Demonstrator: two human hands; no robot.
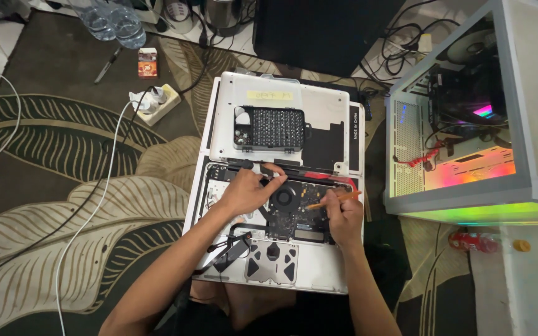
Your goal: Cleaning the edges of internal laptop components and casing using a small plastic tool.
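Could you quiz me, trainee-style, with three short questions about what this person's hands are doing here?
1. True or false: the right hand holds an orange tool.
2. Where does the left hand rest? A on the opened laptop; B on the lit computer case
3. What lies on the removed bottom cover?

Key: 1 true. 2 A. 3 A black screwdriver bit set.

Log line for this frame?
left hand: on open laptop near hinge | right hand: holds orange tool over board | bit case on removed cover
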